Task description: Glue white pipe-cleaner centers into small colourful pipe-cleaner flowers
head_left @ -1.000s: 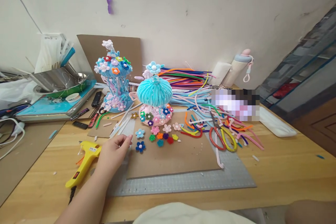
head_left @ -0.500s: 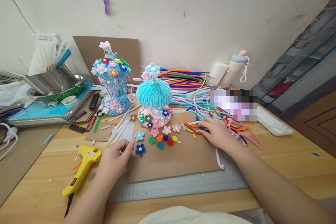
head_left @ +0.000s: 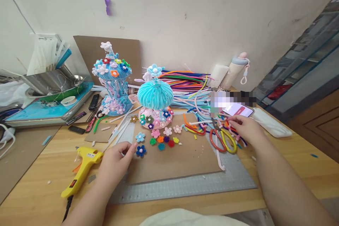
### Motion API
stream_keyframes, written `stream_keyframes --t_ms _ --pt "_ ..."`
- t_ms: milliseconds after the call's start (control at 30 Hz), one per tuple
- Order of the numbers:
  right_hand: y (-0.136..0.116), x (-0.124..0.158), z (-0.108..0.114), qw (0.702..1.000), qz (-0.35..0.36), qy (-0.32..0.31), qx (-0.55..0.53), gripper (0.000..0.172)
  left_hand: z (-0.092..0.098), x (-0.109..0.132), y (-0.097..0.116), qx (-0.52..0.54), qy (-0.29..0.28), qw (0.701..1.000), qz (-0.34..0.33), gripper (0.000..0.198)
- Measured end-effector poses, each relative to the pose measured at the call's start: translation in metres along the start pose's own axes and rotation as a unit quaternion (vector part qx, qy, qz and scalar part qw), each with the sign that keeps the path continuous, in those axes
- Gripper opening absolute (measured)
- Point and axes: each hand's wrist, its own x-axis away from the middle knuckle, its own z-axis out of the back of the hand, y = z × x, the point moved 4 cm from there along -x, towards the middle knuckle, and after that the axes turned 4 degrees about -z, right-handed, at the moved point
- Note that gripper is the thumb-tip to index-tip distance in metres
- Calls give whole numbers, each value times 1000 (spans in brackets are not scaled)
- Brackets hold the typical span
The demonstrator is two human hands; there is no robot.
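Note:
My left hand [head_left: 118, 159] rests at the left edge of the cardboard sheet [head_left: 182, 162], fingers curled in and thumb against them, with nothing visible in it. Right beside its thumb lies a dark blue pipe-cleaner flower [head_left: 141, 150]; a light blue flower [head_left: 140, 137] lies just beyond. My right hand [head_left: 245, 129] reaches over loose pipe cleaners [head_left: 233, 134], thumb and fingers slightly apart, in front of the phone [head_left: 238, 109]. Scissors with red and yellow handles [head_left: 224, 141] lie left of it. Several small flowers [head_left: 161, 139] are spread before a turquoise domed pipe-cleaner piece [head_left: 155, 94].
A yellow glue gun [head_left: 82, 169] lies left of my left hand. Behind stands a blue flowered pipe-cleaner piece [head_left: 112, 77]. Bundled pipe cleaners [head_left: 182, 84] lie along the wall. A grey cutting mat [head_left: 185, 189] is under the cardboard. A steel pot [head_left: 53, 81] sits at left.
My right hand has moved right, from the orange and red pipe cleaners to those near the phone, uncovering the scissors. My left hand has stayed put.

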Motion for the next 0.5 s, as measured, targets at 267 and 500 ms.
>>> stream_keyframes --t_ms 267,500 --pt "-76 10 -37 969 238 -64 16 23 2 1 5 -7 9 1000 -7 43" --pt "-108 10 -45 954 292 -65 10 16 2 0 1 4 10 1000 -10 41"
